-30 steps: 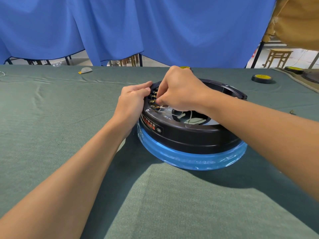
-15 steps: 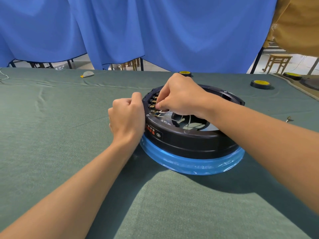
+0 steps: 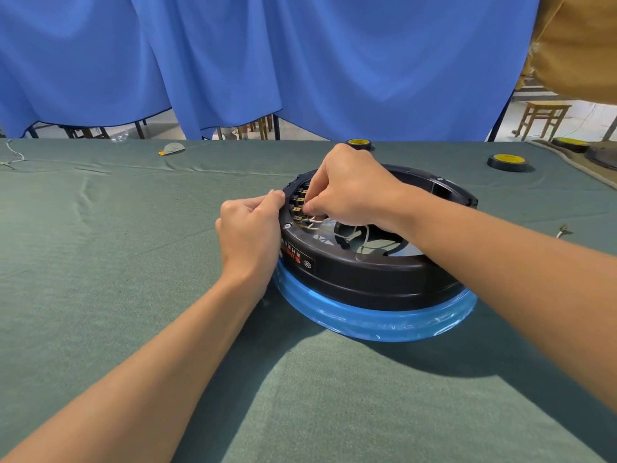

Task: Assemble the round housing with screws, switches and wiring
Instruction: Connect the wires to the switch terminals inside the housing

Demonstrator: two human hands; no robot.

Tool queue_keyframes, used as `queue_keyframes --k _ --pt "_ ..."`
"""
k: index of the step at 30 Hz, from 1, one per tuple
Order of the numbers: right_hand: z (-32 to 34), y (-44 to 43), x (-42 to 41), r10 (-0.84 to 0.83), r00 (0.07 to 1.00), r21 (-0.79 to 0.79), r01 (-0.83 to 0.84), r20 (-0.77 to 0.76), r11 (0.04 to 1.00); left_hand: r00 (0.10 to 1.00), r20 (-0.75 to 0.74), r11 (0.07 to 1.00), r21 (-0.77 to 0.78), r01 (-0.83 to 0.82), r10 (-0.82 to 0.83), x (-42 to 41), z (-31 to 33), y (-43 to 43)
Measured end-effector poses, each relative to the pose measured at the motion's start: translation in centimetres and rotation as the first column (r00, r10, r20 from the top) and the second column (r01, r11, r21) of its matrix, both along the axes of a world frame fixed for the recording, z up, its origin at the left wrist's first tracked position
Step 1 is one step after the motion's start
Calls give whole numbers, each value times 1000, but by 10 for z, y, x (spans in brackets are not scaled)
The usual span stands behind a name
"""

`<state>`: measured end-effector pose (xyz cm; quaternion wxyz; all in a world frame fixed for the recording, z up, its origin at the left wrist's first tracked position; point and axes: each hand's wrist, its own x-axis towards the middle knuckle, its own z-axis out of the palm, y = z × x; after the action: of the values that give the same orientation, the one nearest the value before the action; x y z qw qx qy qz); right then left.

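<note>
The round black housing lies on the green cloth, its lower rim wrapped in blue film. A row of switches with brass terminals sits inside its left wall. My left hand grips the housing's left outer rim, fingers curled against the edge. My right hand reaches inside from above and pinches a white wire at the switch terminals. More white wiring loops across the housing's open middle. The fingertips of my right hand are partly hidden.
Two black and yellow tape rolls lie on the table behind the housing. A small white and yellow item sits at the far left, a loose wire end to the right. Blue curtains hang behind the table.
My left hand has shifted from the side of the housing up onto its left rim by the switches. My right hand stays at the terminals with the white wire.
</note>
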<state>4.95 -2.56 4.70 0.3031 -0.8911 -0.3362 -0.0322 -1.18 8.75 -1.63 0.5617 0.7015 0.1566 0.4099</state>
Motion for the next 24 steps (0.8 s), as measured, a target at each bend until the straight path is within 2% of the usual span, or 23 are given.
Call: queue_keyframes --k 4,9,13,20,24 --pt "3 -4 -3 54 997 -83 -50 46 995 1000 -11 1000 7 -15 15 1 -1 -1" --pt "12 -15 -12 68 976 -110 -46 208 993 999 -20 999 -6 -45 45 1 -2 -3" --pt "1 -14 -22 99 978 -199 -61 183 978 999 -10 999 -5 -47 47 4 -2 -3" --pt "-2 -18 -18 97 984 -106 -82 149 991 999 6 999 0 -40 40 4 -4 -2" --pt "-2 -20 -15 132 982 -103 -118 139 988 999 9 999 -23 -45 45 4 -5 -2"
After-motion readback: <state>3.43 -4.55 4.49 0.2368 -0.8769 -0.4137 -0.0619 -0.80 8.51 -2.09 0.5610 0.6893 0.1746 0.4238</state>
